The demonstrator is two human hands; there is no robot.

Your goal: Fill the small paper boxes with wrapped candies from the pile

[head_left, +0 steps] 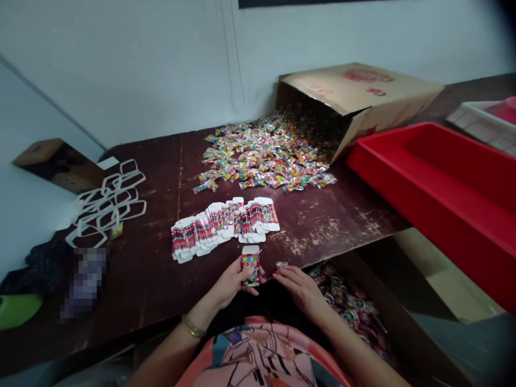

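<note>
My left hand [230, 282] is closed around a small printed cardboard box [250, 267], red with coloured dots, whose white end flap stands up. Beside it, at the table's near edge, my right hand [300, 291] pinches a small clear packet [281, 264] mostly hidden by the fingers. Just beyond my hands lies an overlapping row of flat printed boxes [213, 226] with white flaps. Farther back is a heap of small clear packets of colourful candy [262, 156], spilling from a cardboard carton [363, 86] lying on its side.
A red tray [439, 177] stands at the right. Below the table edge, a carton holds many filled boxes [350, 301]. White looped strips [108, 204] and a brown box [60, 161] are at the left, above a dark cloth [44, 269] and a green object [18, 310].
</note>
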